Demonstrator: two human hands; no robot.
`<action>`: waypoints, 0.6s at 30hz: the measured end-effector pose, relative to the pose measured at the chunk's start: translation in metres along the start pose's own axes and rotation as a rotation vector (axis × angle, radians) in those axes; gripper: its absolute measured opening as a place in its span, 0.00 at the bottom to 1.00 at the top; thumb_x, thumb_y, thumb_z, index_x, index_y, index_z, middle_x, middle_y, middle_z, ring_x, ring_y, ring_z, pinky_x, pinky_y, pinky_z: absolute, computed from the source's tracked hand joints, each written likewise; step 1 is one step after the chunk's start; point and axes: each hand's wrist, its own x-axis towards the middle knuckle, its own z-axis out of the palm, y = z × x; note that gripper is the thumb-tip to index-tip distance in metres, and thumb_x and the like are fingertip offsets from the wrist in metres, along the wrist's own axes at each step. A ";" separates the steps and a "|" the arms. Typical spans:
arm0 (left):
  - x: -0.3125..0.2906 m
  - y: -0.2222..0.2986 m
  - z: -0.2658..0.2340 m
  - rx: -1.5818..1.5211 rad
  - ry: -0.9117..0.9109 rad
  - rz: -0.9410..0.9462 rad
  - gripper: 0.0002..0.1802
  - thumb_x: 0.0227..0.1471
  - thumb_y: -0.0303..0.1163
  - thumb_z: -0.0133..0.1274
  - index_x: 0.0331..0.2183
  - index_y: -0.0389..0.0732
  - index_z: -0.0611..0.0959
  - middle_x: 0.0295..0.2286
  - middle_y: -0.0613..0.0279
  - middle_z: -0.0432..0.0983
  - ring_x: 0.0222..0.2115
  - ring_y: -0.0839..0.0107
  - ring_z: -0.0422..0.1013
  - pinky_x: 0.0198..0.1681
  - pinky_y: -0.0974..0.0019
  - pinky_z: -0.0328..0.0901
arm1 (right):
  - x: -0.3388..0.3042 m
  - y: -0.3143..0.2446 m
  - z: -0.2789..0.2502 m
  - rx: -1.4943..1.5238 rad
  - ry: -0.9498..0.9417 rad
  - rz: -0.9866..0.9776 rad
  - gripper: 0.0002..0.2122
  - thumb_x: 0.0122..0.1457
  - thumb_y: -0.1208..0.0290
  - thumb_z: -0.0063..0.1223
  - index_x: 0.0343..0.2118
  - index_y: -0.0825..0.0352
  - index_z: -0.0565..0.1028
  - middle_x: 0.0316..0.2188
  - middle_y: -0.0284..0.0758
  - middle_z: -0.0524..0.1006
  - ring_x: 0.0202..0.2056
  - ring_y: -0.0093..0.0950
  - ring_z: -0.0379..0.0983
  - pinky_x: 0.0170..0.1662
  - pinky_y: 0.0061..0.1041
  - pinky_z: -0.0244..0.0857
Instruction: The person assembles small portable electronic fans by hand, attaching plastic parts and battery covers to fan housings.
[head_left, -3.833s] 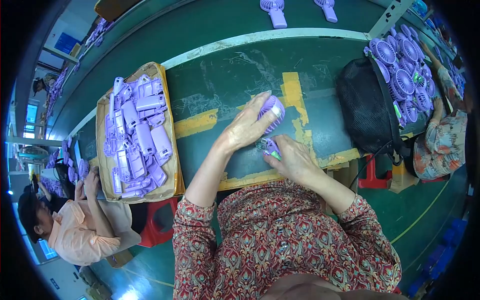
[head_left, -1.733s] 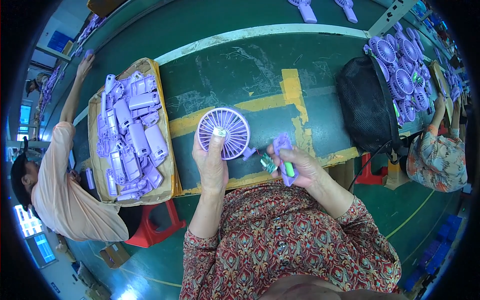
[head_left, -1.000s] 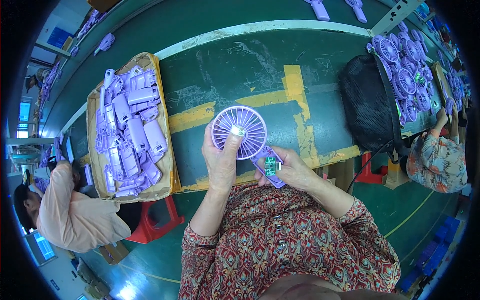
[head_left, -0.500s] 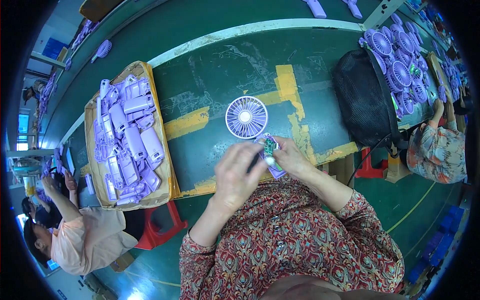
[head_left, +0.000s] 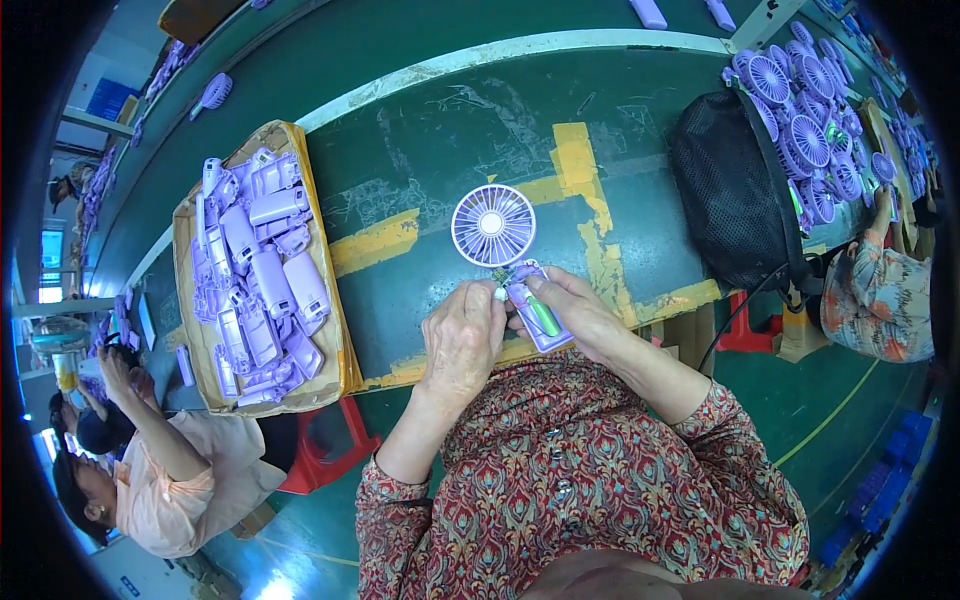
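At the centre of the frame I see a round purple fan head (head_left: 493,226) lying on the green tabletop (head_left: 400,170). Just below it, the right hand (head_left: 580,308) grips an opened purple handle shell (head_left: 555,342) with a green battery (head_left: 541,317) inside; most of its fingers are hidden underneath. The left hand (head_left: 463,328) has its fingertips drawn together at the shell's upper end, beside a small circuit board (head_left: 502,274) they partly cover; I cannot tell what they pinch. At left stands a carton (head_left: 342,350) of purple casing parts. At right, a black mesh bag (head_left: 722,190) partly hides heaped purple fans (head_left: 806,140). Two purple handles (head_left: 649,13) are cut off along the top edge.
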 end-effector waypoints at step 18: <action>-0.001 -0.007 0.010 -0.256 -0.077 -0.099 0.06 0.47 0.20 0.48 0.31 0.35 0.71 0.26 0.51 0.71 0.25 0.56 0.71 0.28 0.60 0.65 | 0.011 -0.007 -0.008 0.148 -0.048 0.015 0.21 0.62 0.55 0.39 0.43 0.72 0.67 0.33 0.39 0.74 0.33 0.28 0.75 0.34 0.23 0.72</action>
